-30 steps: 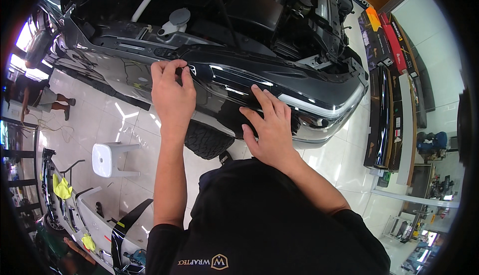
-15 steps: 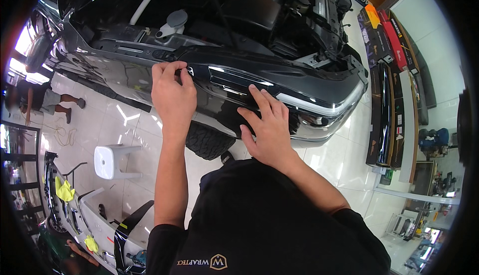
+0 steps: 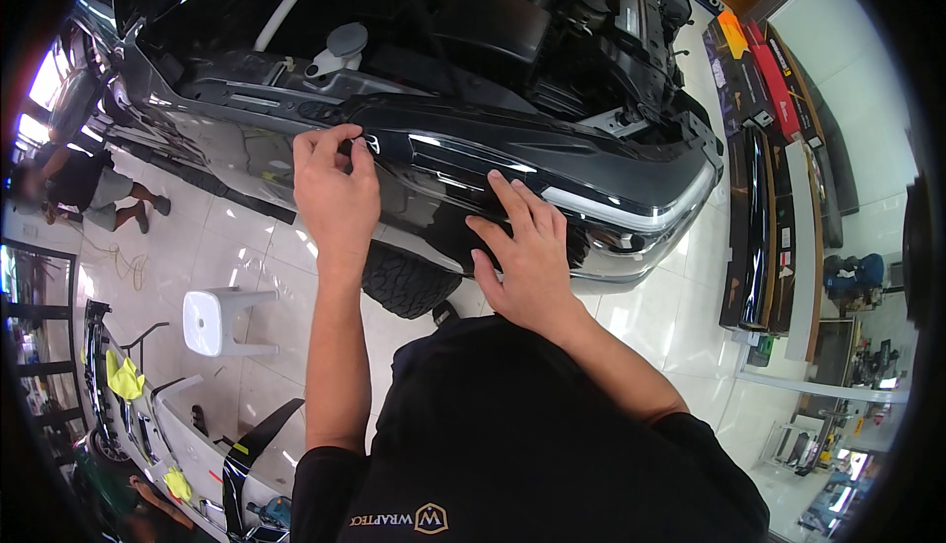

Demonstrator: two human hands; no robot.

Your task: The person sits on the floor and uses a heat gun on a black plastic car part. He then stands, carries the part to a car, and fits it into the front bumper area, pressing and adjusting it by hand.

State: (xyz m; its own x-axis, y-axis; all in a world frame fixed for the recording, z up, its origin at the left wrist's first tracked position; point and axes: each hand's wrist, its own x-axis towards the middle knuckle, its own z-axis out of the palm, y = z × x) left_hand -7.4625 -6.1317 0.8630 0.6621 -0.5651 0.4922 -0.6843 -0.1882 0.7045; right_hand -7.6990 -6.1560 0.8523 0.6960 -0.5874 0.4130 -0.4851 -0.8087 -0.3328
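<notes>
My left hand [image 3: 337,183] is at the rear corner of the headlight [image 3: 631,210], beside the dark glossy fender [image 3: 251,144]. Its thumb and index finger are bent into a pinch there, and whatever lies between them is too small to make out. Farther right, my right hand [image 3: 527,237] rests with spread fingers against the dark, shiny side of the headlight area. The fingertips touch the surface just below a bright strip. Under the body panel, part of the black tyre [image 3: 409,282] shows between my forearms.
The open engine bay [image 3: 473,40] lies beyond the fender. A white stool [image 3: 212,321] stands on the tiled floor at left. Long boxes [image 3: 778,237] lean along the right wall. A detached bumper [image 3: 187,425] with yellow cloths sits lower left; a person [image 3: 84,183] is at far left.
Both hands keep nearly the same places on the car; the left one has shifted slightly left and down. The whole view has moved a little. The person at far left has changed posture.
</notes>
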